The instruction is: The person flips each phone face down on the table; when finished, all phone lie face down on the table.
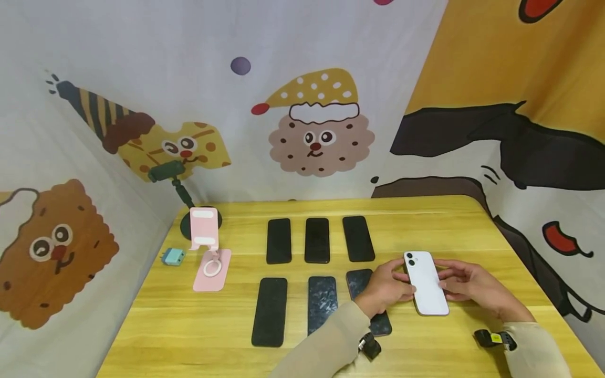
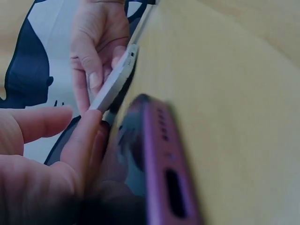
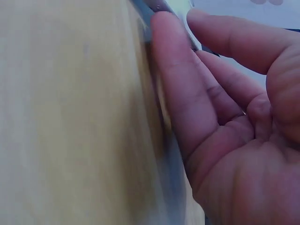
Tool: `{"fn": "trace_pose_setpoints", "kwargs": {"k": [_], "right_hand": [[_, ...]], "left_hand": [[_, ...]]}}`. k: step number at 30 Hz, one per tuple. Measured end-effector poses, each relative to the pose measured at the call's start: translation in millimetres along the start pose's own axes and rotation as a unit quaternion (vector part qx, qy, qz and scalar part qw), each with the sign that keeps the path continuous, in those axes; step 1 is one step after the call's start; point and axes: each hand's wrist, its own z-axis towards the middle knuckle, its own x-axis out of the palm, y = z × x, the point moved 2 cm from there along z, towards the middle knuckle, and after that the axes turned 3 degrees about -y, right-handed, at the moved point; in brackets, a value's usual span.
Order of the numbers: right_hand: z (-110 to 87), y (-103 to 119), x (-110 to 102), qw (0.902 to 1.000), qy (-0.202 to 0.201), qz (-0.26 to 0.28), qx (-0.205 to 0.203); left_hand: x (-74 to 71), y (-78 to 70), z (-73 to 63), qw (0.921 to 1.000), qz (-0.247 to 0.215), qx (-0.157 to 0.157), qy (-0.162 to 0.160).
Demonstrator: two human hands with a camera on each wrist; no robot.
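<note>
Phone (image 1: 427, 286), white, rectangular, twin-lensed, is gripped between left hand (image 1: 384, 287) and right hand (image 1: 479, 287), toward right edge of yellow wood-grain table (image 1: 179, 336).

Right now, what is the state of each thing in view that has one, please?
White phone: back up, held between left fingers and right fingers
Six dark phones: flat, unlit, two partly hidden
Pink stand: unfolded, upright, no phone on it
Green stand: standing upright behind the pink one
Blue plug: lying on the table, no cable seen
</note>
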Motion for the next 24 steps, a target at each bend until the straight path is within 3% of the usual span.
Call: {"fn": "trace_pose_setpoints", "kwargs": {"k": [7,17,24], "right_hand": [[-1.6,-3.0,-0.7,0.9999,0.009,0.001,-0.006],[-3.5,-2.4,2.6,0.9995,-0.014,-0.023,0.019],[-5.1,0.7,3.3,0.9993,-0.02,-0.025,0.021]], "left_hand": [[0.1,-1.8,-4.1,0.9994,0.032,-0.008,0.008],[0.9,-6.3,-9.5,0.9962,0.086,-0.018,0.001],[-2.8,-7.1,-8.5,0.9968,0.075,-0.018,0.019]]}}
